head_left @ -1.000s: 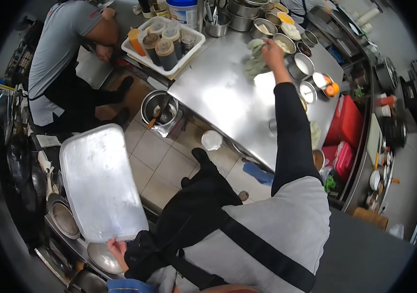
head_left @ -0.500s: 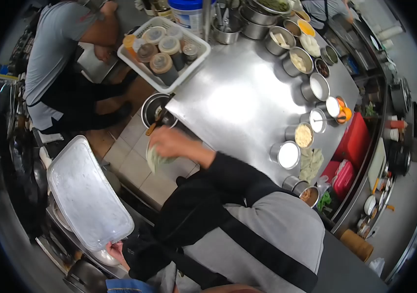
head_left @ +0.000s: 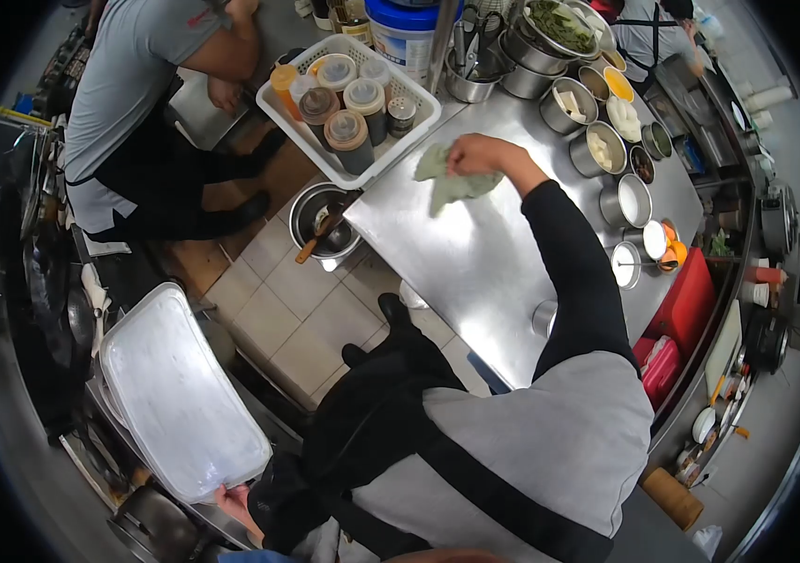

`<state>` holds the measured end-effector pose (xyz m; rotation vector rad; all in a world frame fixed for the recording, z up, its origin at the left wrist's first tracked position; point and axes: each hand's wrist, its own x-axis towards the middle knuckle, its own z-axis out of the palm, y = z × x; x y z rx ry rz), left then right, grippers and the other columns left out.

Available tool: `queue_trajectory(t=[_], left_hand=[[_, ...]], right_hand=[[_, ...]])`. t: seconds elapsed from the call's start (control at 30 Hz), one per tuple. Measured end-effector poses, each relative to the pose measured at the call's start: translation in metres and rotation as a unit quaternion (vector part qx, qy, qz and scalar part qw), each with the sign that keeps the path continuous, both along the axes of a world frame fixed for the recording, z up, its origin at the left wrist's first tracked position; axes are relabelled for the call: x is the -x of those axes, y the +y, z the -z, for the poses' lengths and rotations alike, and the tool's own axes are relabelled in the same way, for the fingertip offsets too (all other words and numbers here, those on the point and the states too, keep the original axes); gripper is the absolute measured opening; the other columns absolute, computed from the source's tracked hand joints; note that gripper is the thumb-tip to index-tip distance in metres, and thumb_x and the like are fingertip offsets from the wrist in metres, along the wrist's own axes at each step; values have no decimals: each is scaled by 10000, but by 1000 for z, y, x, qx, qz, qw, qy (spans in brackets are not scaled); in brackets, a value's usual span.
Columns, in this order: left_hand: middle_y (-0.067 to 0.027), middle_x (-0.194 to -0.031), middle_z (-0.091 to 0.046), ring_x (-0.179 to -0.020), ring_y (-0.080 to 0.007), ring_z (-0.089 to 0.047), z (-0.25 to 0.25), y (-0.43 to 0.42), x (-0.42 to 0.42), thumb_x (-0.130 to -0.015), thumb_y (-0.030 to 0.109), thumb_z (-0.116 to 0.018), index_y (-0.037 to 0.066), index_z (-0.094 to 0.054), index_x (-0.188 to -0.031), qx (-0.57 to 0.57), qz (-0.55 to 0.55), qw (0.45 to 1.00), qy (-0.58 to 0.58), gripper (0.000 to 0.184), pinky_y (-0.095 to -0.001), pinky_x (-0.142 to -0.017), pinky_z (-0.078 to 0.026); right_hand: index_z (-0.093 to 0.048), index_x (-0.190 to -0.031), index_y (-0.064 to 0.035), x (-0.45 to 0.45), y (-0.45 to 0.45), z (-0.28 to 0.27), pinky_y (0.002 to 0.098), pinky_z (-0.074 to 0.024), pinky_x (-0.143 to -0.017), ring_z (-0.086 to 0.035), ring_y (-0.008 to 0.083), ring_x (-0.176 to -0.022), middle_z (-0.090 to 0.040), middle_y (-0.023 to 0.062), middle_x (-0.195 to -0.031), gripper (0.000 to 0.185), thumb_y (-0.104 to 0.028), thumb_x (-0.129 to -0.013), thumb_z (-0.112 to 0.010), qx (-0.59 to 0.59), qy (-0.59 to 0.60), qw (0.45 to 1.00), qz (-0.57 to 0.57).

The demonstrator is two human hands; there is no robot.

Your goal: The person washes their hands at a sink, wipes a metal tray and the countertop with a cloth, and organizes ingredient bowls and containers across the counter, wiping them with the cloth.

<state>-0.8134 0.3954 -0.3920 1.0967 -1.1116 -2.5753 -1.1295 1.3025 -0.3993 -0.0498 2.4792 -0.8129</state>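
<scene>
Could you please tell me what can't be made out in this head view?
All in the head view:
Underside of the tray: faces away.
Some fingers of the left hand: hidden by the tray.
Part of the metal cup: behind the right sleeve.
The co-worker's head: cut off by the top edge.
Small print on the bucket: too small to read.

Gripped cloth [head_left: 457,190]: matt, rumpled fabric. Beneath the grip, table [head_left: 419,246]: smooth, glossy metal. In the other grip, tray [head_left: 180,389]: smooth, satin-sheened metal.
</scene>
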Motion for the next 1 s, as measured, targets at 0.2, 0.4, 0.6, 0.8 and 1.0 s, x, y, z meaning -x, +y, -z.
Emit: queue_trajectory(t=[0.2, 0.4, 0.6, 0.8, 1.0], left_hand=[[-130, -1351, -532, -1226, -275, -506, -33, 71, 4, -845, 82, -571, -9, -529, -1237, 96, -59, 993, -47, 405, -415, -1087, -388], [-125, -1322, -546, -1215, -273, -509, -48, 105, 26, -858, 104, -554, -10, -537, -1206, 170, -83, 978, -83, 366, -412, -1086, -384], [-126, -1320, -547, -1213, -273, -511, -26, 95, 40, -859, 105, -552, -10, -538, -1203, 141, -55, 986, -75, 363, -412, -1085, -385], [-126, -1318, -547, -1211, -272, -512, -11, 87, 69, -859, 105, -551, -10, -538, -1200, 131, 4, 989, -69, 360, -412, -1084, -386], [-127, -1316, -547, -1209, -271, -514, 2, 86, 102, -860, 105, -549, -11, -539, -1197, 121, 58, 989, -61, 357, -412, -1083, -387]], right_hand=[[-704, -864, -48, 1, 54, -20, 365, -516, -782, -680, 262, -833, -713, 121, -843, 301, -335, -773, -705, -37, 154, 919, 362], [-662, -1015, -37, 33, 62, 56, 384, -508, -836, -665, 312, -911, -701, 127, -937, 443, -424, -801, -698, 4, 322, 807, 494], [-699, -1158, -258, -95, 22, 22, 424, -460, -981, -521, 375, -1166, -535, 85, -1315, 361, -294, -800, -666, -200, 347, 916, -7], [-660, -951, -27, -38, 127, 81, 486, -512, -763, -625, 401, -838, -650, 183, -940, 227, -173, -802, -570, -289, 257, 863, 324], [-700, -963, -57, -84, -182, 46, 421, -435, -968, -583, 337, -1000, -665, 129, -1052, 263, -96, -738, -568, 63, 346, 936, -25]])
